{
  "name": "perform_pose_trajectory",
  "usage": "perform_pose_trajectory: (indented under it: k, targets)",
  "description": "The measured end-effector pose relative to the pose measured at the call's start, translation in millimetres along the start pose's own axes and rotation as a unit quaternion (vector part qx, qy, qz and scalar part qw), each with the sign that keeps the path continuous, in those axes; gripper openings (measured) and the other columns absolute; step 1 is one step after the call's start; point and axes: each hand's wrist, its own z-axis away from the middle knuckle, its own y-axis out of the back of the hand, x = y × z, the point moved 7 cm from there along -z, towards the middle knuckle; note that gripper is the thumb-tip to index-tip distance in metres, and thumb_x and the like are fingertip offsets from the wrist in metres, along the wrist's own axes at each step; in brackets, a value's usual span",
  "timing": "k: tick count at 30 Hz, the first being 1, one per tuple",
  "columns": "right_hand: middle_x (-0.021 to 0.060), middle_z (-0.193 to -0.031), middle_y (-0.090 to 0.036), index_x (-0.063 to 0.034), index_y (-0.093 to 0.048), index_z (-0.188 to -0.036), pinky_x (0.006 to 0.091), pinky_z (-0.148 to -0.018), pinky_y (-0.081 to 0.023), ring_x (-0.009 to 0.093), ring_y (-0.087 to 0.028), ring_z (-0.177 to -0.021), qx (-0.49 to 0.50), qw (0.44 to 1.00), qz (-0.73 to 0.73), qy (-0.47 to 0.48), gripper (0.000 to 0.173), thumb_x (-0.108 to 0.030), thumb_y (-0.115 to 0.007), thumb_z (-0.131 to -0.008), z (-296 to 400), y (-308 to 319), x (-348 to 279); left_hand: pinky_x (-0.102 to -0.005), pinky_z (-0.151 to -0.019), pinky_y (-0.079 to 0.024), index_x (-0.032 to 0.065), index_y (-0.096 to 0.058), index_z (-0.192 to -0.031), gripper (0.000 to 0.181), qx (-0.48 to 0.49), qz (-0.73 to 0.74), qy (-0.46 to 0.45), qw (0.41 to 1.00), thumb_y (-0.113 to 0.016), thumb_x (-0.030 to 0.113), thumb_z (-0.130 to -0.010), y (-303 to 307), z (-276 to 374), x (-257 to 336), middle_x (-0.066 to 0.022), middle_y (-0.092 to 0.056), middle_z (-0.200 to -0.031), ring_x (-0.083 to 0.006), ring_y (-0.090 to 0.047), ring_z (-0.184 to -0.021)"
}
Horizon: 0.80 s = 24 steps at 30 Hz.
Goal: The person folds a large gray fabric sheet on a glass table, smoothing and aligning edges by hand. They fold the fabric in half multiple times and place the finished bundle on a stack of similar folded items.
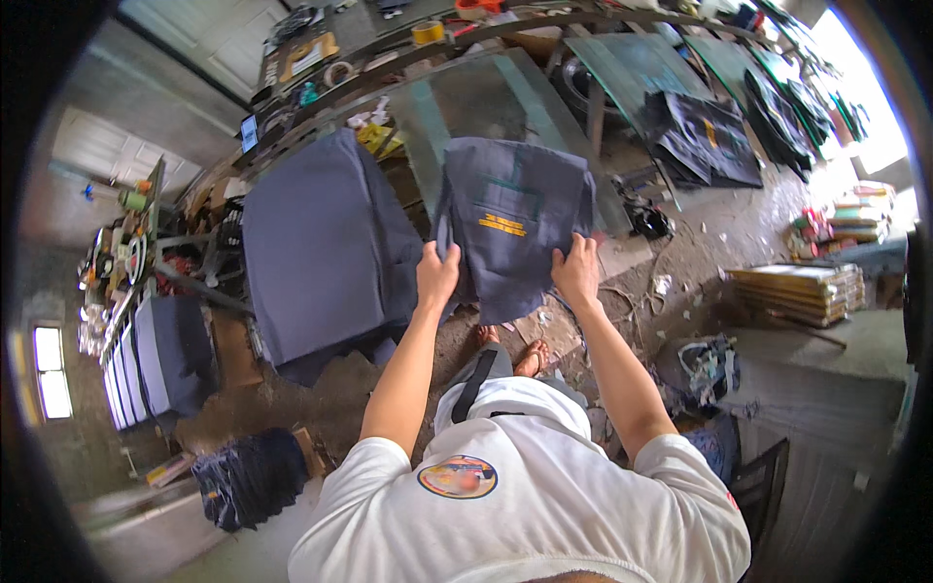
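Note:
A dark grey-blue cloth piece (510, 266) with yellow printed lettering and a faint green outline hangs between my hands. My left hand (437, 273) pinches its left edge, thumb on top. On the opposite edge, my right hand (577, 266) grips the fabric the same way. The cloth's far end reaches over the near part of a sloping glass panel (474, 102) with pale green strips. Left of my left hand, a large stack of plain grey-blue cloth (313, 248) has loose edges drooping at its near side.
More printed cloth pieces (703, 138) drape over glass panels at the right. Wood-framed screens (798, 291) are stacked on the right. A cord (656, 273) and scraps litter the floor. Yellow tape (428, 32) sits on the back rail, and dark cloth (251, 477) is piled lower left.

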Motion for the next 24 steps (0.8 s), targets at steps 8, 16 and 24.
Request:
perform_pose_trajectory:
  k: [8,16,24]
  targets:
    - [0.0220,-0.136,-0.047,0.0007,-0.054,-0.132,0.0544,-0.110,-0.036,0.043,-0.046,-0.128,0.051,0.961,0.003,0.271,0.054,-0.011,-0.070,-0.082,5,-35,-116,-0.0466,-0.105,-0.045,-0.0025,-0.055,-0.129,0.044,0.114,-0.076,-0.241,0.961,-0.069,0.011,-0.091,28,0,8,-0.0237,-0.058,-0.127,-0.0432,-0.056,-0.121]
    - [0.0174,-0.138,-0.048,-0.0021,-0.056,-0.132,0.0602,-0.113,-0.031,0.039,-0.044,-0.132,0.044,0.955,0.008,0.293,0.054,-0.016,-0.071,-0.081,-8,-116,-217,-0.0475,-0.103,-0.048,-0.0006,-0.060,-0.125,0.035,0.075,-0.105,-0.257,0.958,-0.066,0.007,-0.092,106,-50,-19,-0.0201,-0.063,-0.126,-0.0415,-0.059,-0.119]
    - [0.0152,-0.141,-0.049,-0.0084,-0.058,-0.131,0.0635,-0.111,-0.030,0.036,-0.043,-0.136,0.137,0.974,0.117,0.141,0.052,-0.020,-0.072,-0.082,-42,-141,-227,-0.0475,-0.102,-0.049,-0.0010,-0.066,-0.117,0.033,-0.055,-0.052,-0.402,0.912,-0.066,0.006,-0.085,99,-104,4,-0.0185,-0.066,-0.124,-0.0389,-0.062,-0.116]
